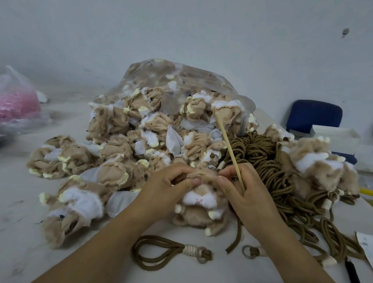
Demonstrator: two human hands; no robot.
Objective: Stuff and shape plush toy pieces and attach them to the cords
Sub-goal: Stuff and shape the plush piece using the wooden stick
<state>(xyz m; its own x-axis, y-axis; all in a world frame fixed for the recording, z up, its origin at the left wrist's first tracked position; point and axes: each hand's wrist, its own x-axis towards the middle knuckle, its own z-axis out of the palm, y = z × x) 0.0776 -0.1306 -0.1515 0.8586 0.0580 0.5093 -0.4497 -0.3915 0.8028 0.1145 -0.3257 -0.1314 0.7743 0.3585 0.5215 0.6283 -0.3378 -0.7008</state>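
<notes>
Left hand (pixel 168 185) pinches the toy (pixel 200 207) top; right hand (pixel 242 189) grips stick (pixel 228 145) and toy, on bench (pixel 5 215).

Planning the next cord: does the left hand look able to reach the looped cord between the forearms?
Probably, once freed: the looped cord lies uncovered nearby, but the left hand pinches the plush toy.

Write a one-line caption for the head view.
A plush toy gripped by left hand and right hand, the right also holding a stick.
</notes>
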